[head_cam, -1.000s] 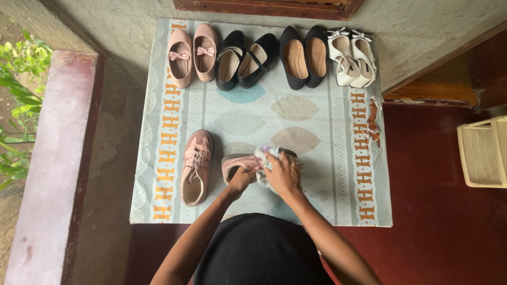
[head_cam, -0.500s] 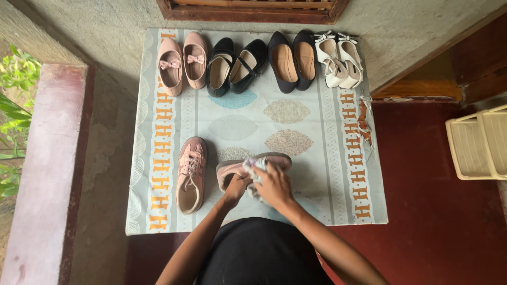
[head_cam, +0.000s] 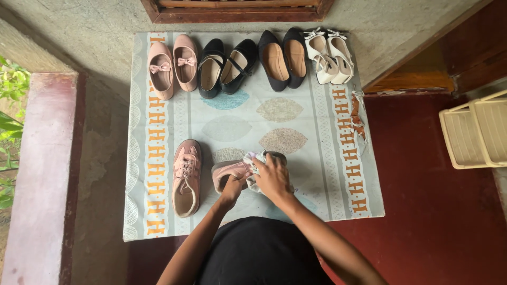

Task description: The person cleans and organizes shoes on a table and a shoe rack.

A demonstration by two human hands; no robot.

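Observation:
A pink lace-up sneaker [head_cam: 228, 170] lies sideways on a patterned mat [head_cam: 311, 121]. My left hand [head_cam: 231, 188] grips its heel end. My right hand [head_cam: 273, 177] presses a crumpled pale cloth [head_cam: 252, 160] against the shoe's upper. The matching pink sneaker [head_cam: 186, 177] lies flat to the left, untouched.
Along the mat's far edge stand pairs of pink bow flats [head_cam: 172, 64], black strap shoes [head_cam: 224, 66], black flats [head_cam: 283, 56] and white bow heels [head_cam: 330, 54]. A cream plastic stool [head_cam: 472, 132] stands at right on red floor. A low pink wall [head_cam: 45, 174] runs at left.
The view has drifted slightly, shifting the mat left and down. My right hand has moved the cloth a little along the sneaker; my left hand keeps its hold.

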